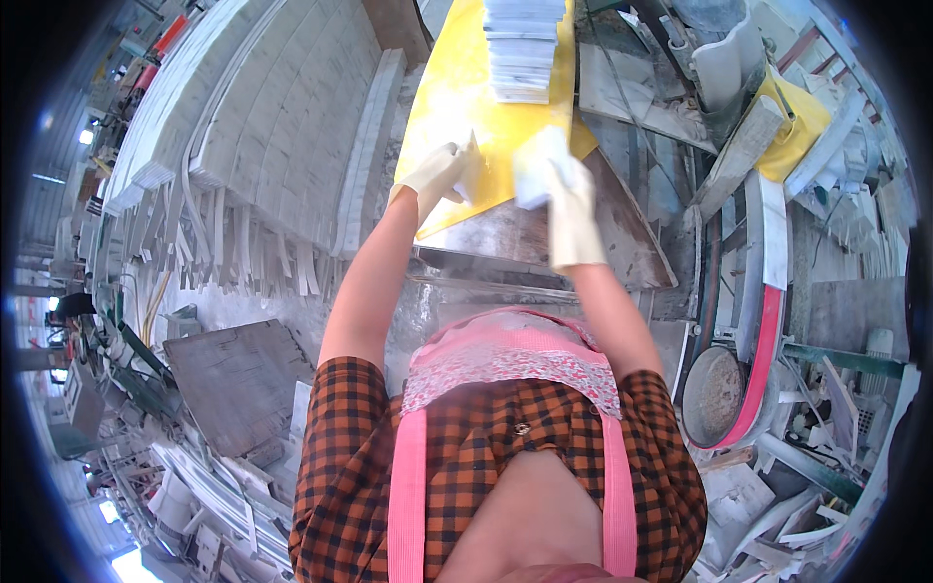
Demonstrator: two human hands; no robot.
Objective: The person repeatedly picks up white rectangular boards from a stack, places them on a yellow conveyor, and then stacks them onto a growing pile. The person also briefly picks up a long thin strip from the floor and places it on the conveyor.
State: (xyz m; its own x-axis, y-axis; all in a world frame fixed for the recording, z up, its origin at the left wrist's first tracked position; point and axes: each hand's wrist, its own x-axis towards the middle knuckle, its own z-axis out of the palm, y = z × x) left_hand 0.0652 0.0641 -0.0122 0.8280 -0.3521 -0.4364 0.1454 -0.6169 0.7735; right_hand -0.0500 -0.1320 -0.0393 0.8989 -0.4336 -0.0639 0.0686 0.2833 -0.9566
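Several banks of long grey-white stone strips point(282, 126), streaked, straight-edged, stacked close; below them, one flat rectangular board point(238, 384), grey-brown and scuffed. Next on my remote feed, one left hand point(437, 175), in a cream glove, pinching a thin white piece point(470, 173) above the left part of a smooth yellow sheet point(505, 126). The sheet covers most of the worktop point(496, 238), whose near edge shows bare, grey and stained. Toward the far edge, one stack of thin white slabs point(523, 53), grey-veined, slightly uneven. One right hand point(576, 209), also cream-gloved, at the sheet's near right edge, fingers against a pale flat piece point(531, 173); motion blur means I cannot tell whether they grip it. Farther right, one round drum-like form point(714, 396); I cannot tell whether its rough grey-brown face is lid or contents. A pink-and-white band point(763, 355) curves round it. Above, one creased yellow sack-like cloth point(792, 121), its inside hidden from me.
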